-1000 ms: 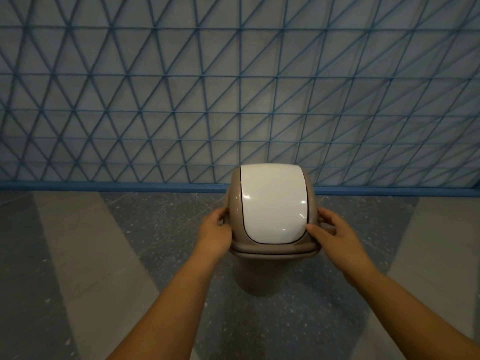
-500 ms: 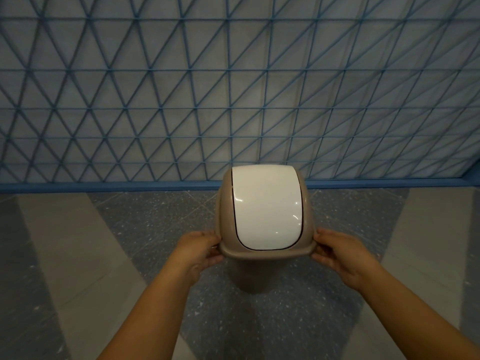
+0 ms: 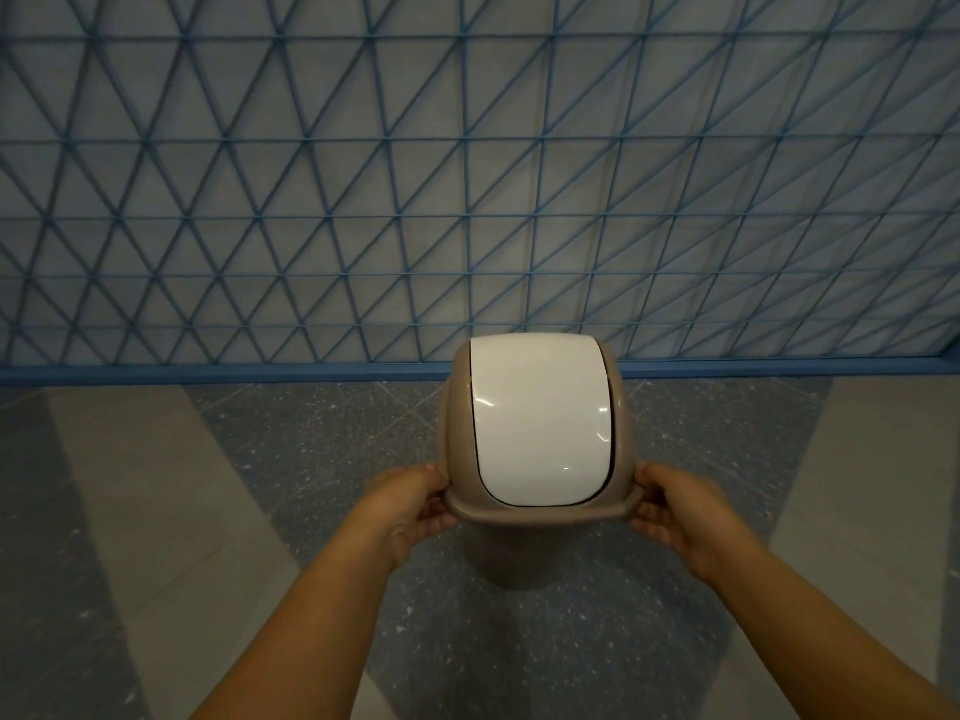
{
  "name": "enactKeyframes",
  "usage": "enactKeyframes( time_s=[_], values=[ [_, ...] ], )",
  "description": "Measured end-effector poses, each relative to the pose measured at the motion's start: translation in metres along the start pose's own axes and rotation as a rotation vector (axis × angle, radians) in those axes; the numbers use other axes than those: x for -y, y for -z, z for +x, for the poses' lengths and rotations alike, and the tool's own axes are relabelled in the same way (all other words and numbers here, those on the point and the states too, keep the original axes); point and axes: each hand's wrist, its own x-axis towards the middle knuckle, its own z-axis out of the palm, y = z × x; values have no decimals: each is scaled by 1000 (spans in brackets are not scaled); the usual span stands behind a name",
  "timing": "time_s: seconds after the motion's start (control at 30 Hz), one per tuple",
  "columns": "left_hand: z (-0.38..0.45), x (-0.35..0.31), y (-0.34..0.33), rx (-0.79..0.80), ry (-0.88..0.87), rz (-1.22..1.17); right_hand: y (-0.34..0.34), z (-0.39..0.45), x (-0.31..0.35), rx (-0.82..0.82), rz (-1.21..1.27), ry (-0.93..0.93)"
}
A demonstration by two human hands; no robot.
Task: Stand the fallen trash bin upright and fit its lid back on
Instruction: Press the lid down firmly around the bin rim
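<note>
Head view is showing my left hand (image 3: 413,506) curling around the left edge of the lid (image 3: 535,433), fingers tucked under its flared rim and thumb resting on top. Between my two hands the lid is sitting on the trash bin (image 3: 511,556), which is standing upright on the floor just below my knuckles, its tan body mostly hiding under the dome. My right hand (image 3: 680,511) is gripping the opposite edge the same way. I am judging that the rim may not be seating evenly all round; if I am pressing harder on one side, the lid could be cocking and popping loose, or the light bin could be tipping again. The white swing flap (image 3: 540,423) could also be swinging inward if my thumbs are sliding up onto it. Beneath my forearms, the floor (image 3: 311,449) is looking like hard speckled grey tile with paler bands to either side, smooth enough for the base to be skidding. Beyond my fingertips, a wall (image 3: 467,174) with a blue triangular lattice is rising from a blue skirting strip (image 3: 208,374).
</note>
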Motion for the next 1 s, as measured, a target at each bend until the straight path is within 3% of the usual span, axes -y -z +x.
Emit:
enactKeyframes(
  time_s=[0.13, 0.3, 0.43, 0.57, 0.83, 1.0],
  values=[
    [9, -11, -1, 1, -17, 72, -5, 7, 18, 25, -74, 22],
    [31, -33, -16, -70, -92, 106, -22, 36, 45, -59, -235, 109],
    [51, -48, -24, -107, -108, 111, -30, 63, 56, -61, -287, 66],
    [70, -57, -29, -131, -100, 117, -33, 78, 51, -36, -188, 192],
    [82, -60, -31, -64, -29, -2, -37, 82, 42, -59, -70, 180],
    [80, -61, -32, -189, -40, 28, -38, 74, 41, -79, -42, 198]
  ],
)
